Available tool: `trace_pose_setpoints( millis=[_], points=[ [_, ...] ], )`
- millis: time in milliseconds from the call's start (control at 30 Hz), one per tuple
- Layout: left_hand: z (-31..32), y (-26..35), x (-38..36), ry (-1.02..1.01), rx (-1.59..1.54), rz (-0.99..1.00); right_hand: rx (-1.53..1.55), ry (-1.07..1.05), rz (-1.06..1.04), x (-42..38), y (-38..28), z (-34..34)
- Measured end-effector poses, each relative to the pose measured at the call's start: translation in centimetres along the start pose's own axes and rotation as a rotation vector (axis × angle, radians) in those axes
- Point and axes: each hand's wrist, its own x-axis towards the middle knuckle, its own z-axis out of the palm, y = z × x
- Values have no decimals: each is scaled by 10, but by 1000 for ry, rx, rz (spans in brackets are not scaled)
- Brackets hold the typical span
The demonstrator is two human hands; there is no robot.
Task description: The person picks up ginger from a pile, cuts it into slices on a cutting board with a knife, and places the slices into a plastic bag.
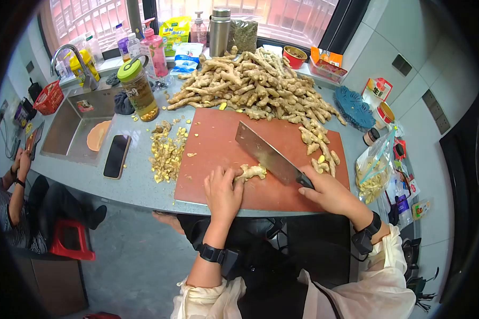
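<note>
My right hand is wrapped round the black handle of a cleaver, whose broad blade slants up and left over the red-brown cutting board. Near the board's front edge, my left hand grips a piece of ginger root with its fingers, the ginger's free end pointing right toward the blade. Loose ginger pieces lie along the board's right side. Behind the board rises a big heap of whole ginger. Small cut ginger bits are piled on the counter left of the board.
A phone, a green-lidded jar and a sink are to the left. On the right are a blue dish and a plastic bag of ginger slices. A seated person holds a phone at far left.
</note>
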Motion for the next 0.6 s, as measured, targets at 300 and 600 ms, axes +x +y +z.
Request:
trace_pose_setpoints(
  millis=[300, 600],
  points=[
    [-3, 3, 0, -22, 0, -18, -41, -60, 26, 2, -6, 1],
    [0, 1, 2, 20, -29, 11, -49, -127, 54, 7, -10, -3]
  ],
)
